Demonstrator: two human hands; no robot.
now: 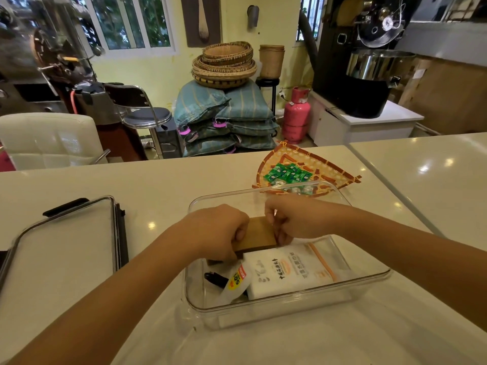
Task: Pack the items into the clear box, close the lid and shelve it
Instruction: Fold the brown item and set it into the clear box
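Note:
The clear box (290, 302) stands open on the white counter in front of me. Inside lie a white tissue pack (284, 272), a small white packet with a yellow and red label (235, 281) and a black clip (214, 278). Both hands are inside the box holding a flat brown block (259, 233) above the far end. My left hand (218, 230) grips its left end and my right hand (287, 219) pinches its right edge. The clear lid (63, 246) with black latches lies flat to the left of the box.
A woven fan-shaped tray (326, 167) with several green sachets (288, 175) sits just behind the box. A white chair (50, 140) stands beyond the counter's far left edge. A second counter (434, 175) adjoins on the right.

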